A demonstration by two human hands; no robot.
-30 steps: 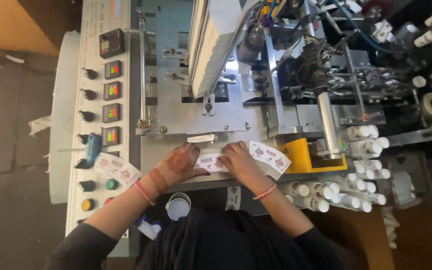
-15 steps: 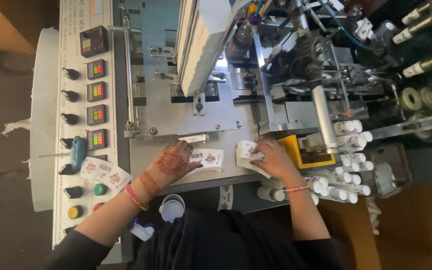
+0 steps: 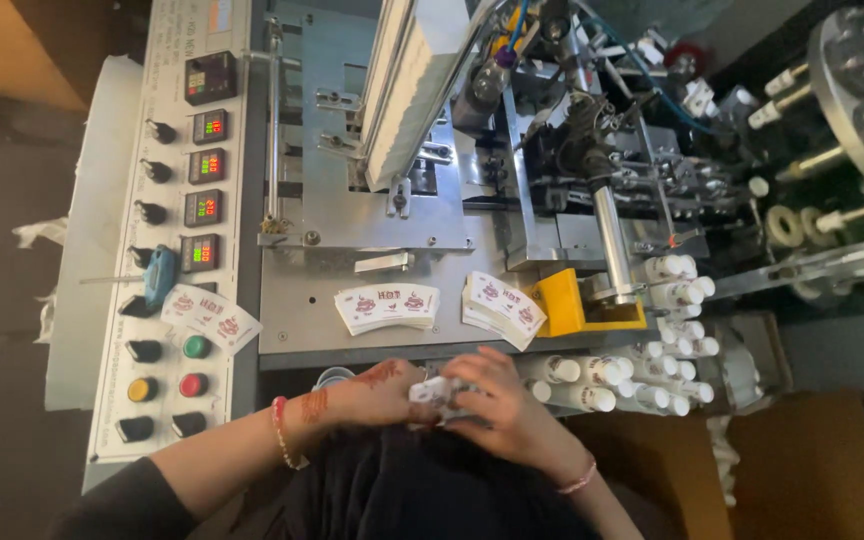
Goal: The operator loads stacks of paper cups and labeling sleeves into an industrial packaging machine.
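A grey steel machine desk (image 3: 372, 335) bears two fanned stacks of printed white paper cup blanks (image 3: 388, 305) at twelve o'clock. Left hand (image 3: 377, 392) and right hand (image 3: 497, 400) both pinch a small printed blank bundle (image 3: 435, 391).

A small stack of white printed blanks (image 3: 435, 391), fan-shaped, sits crumpled between both hands, just below the machine's front edge.

Red-white printed labels (image 3: 388, 305), dark screens (image 3: 210, 77)

Grey metal machine bed (image 3: 297, 320): two fanned printed paper stacks (image 3: 388, 305) (image 3: 502, 308), yellow bracket (image 3: 562, 300).
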